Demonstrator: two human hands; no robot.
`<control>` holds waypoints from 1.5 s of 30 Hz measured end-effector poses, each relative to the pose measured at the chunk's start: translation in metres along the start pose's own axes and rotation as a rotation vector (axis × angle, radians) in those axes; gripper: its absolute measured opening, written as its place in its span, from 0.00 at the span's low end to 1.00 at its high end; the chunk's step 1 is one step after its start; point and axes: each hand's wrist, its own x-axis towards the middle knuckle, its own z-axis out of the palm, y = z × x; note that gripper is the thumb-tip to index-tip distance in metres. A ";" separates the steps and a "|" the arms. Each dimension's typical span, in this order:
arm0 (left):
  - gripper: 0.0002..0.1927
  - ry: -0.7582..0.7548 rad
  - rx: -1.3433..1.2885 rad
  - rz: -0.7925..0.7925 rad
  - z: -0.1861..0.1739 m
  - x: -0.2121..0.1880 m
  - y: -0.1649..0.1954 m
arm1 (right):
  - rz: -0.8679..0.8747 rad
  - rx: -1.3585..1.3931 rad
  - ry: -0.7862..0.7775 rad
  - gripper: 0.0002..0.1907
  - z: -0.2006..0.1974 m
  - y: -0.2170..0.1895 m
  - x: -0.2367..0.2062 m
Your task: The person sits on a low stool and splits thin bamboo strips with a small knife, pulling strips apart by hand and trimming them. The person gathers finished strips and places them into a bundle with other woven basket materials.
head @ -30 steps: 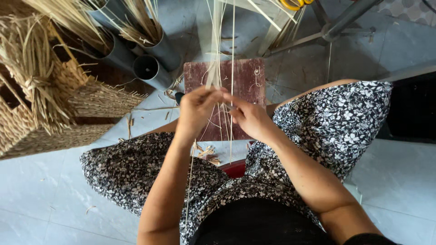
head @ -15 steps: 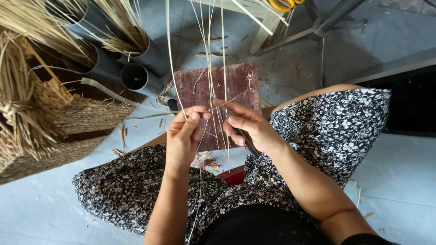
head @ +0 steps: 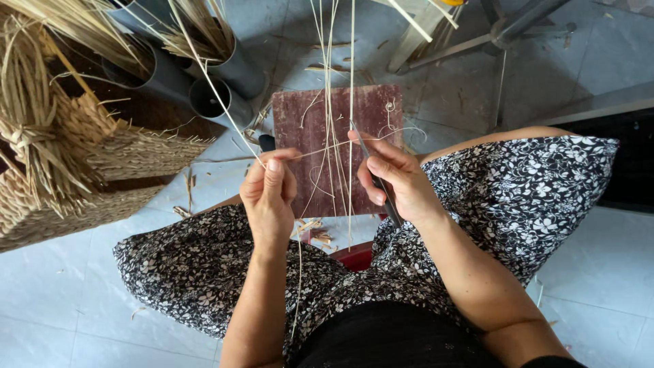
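L hand [head: 269, 194] pinched a straw strand [head: 320, 148] running crosswise to R hand [head: 395, 180], fingers closed on a thin blade [head: 375, 174].

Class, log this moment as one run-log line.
left hand: pinches thin pale straw strand | right hand: grips slim dark knife, touching strand | below: reddish-brown square board | beside: grey tubes holding straw

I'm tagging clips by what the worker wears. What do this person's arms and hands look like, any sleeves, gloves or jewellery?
Both forearms are bare to past the elbow. The left hand and right hand wear no gloves, and no rings or bracelets show.
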 end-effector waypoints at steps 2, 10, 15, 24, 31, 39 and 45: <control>0.15 0.032 0.073 -0.003 0.004 -0.006 0.000 | -0.038 -0.198 0.078 0.24 0.002 0.005 0.004; 0.11 -0.064 0.467 0.281 0.040 -0.022 -0.009 | -0.020 -0.331 0.352 0.23 -0.002 0.022 0.018; 0.11 -0.115 0.517 0.411 0.056 -0.028 -0.011 | -0.061 -0.244 0.386 0.23 -0.012 0.030 0.019; 0.11 -0.049 0.263 0.109 0.050 -0.025 -0.010 | -0.015 -0.143 0.524 0.19 -0.033 0.017 0.033; 0.12 0.015 0.011 -0.255 0.037 0.005 -0.019 | -0.411 -0.947 0.174 0.10 0.004 0.031 0.016; 0.15 0.037 0.014 -0.200 0.011 0.011 -0.010 | -0.163 -1.086 0.302 0.09 -0.042 -0.081 0.031; 0.15 0.065 -0.062 -0.265 -0.017 0.007 -0.025 | -0.277 -1.592 0.551 0.06 -0.137 -0.205 0.098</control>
